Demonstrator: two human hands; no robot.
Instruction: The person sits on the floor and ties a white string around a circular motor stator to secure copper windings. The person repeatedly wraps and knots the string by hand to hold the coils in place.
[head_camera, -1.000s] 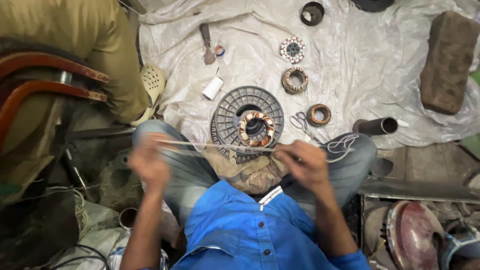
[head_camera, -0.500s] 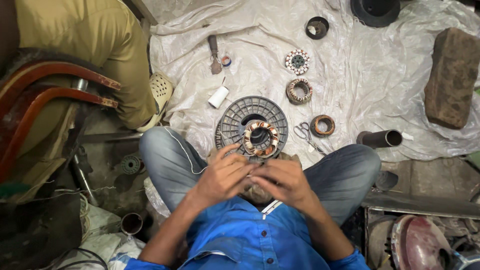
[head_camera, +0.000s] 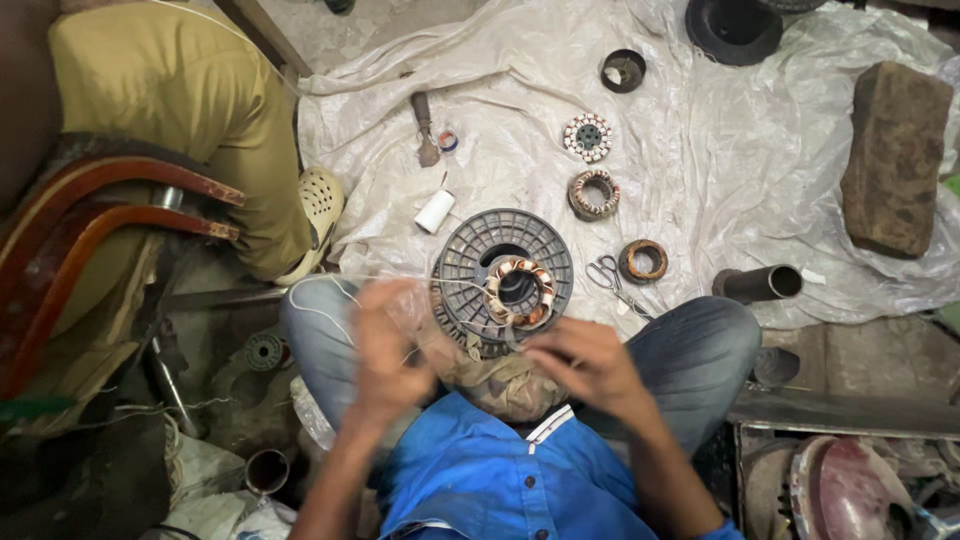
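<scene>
Your left hand (head_camera: 385, 350), blurred, pinches a thin white thread (head_camera: 330, 290) above your left knee; your right hand (head_camera: 590, 365) is curled, though I cannot tell around what. The stator (head_camera: 519, 293) sits in the grey spool (head_camera: 470, 262) at the sheet's (head_camera: 700, 180) near edge, scissors (head_camera: 604, 275) just beside.

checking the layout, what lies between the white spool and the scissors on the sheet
In the head view, the grey round reel with the copper-wound ring on it lies between the white spool and the scissors.
</scene>
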